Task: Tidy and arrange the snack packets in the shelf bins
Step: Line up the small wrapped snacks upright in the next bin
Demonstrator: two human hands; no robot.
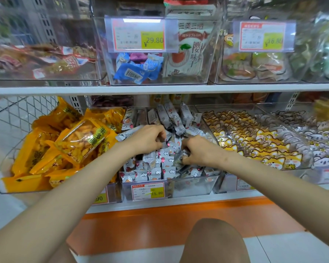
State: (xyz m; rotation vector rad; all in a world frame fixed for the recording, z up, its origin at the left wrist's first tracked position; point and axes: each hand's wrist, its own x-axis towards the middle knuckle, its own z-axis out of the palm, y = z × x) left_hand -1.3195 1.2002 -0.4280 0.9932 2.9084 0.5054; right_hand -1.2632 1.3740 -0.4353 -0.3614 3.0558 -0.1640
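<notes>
A clear plastic bin [196, 184] on the lower shelf holds several small grey-white snack packets [156, 172] printed with clouds and balloons. Some stand in a row at the front, others lie loose at the back. My left hand [147, 138] reaches into the middle of the bin, its fingers curled round a few of the packets. My right hand [197, 151] is beside it to the right and pinches a packet [183, 155] near the bin's centre. Both forearms stretch in from below.
A bin of orange snack bags [65, 147] stands to the left, and a bin of yellow cat-print packets [254, 141] to the right. The upper shelf carries clear bins with price tags [139, 35]. My knee [215, 242] is low in front of the orange shelf base.
</notes>
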